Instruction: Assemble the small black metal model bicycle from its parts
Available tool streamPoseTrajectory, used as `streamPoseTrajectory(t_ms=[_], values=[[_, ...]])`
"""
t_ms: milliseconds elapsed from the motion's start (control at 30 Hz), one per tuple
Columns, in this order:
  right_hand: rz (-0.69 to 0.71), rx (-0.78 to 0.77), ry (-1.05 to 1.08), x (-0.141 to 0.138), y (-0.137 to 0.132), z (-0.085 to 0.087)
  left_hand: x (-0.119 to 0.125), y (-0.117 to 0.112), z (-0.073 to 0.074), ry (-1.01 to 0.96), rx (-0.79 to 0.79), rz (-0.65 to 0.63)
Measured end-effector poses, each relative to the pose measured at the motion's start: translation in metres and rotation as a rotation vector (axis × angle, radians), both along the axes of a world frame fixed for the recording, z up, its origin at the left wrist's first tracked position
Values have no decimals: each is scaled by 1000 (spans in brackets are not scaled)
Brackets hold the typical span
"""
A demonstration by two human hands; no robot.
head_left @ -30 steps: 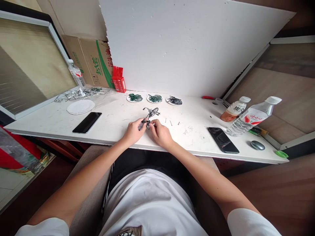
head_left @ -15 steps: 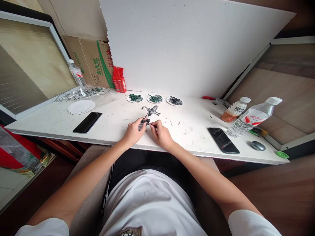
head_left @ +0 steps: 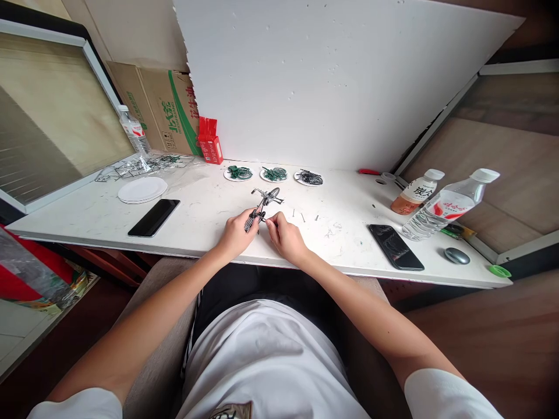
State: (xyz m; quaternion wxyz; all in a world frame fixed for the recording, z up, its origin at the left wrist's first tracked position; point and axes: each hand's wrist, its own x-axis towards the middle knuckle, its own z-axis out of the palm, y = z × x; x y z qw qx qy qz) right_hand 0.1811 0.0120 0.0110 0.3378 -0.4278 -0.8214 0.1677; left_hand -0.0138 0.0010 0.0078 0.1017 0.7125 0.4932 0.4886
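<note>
Working left to right: stacked white plates [head_left: 142, 190], smartphone [head_left: 154, 217], then left hand [head_left: 238, 234] gripping the near end of a miniature bicycle [head_left: 264, 201]. Bike is between both hands by the white desk [head_left: 198, 224]'s front edge, tilted, one wheel at the far end. Right hand [head_left: 286, 237] has fingertips at its near right side; can't tell if they're pinching anything, too small. Loose pin-like pieces [head_left: 303, 217] just right. Looks like fine fingertip work on the near end; next move calls for a steady left hold, precise right fingertips.
</note>
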Motion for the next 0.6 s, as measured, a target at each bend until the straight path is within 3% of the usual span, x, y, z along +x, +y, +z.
streamPoseTrajectory(t_ms=[367, 600], values=[[-1, 27, -52, 0, -2, 5, 4, -4, 3, -47, 1, -29], [11, -21, 43, -2, -3, 9, 2, 0, 1, -29, 6, -34]])
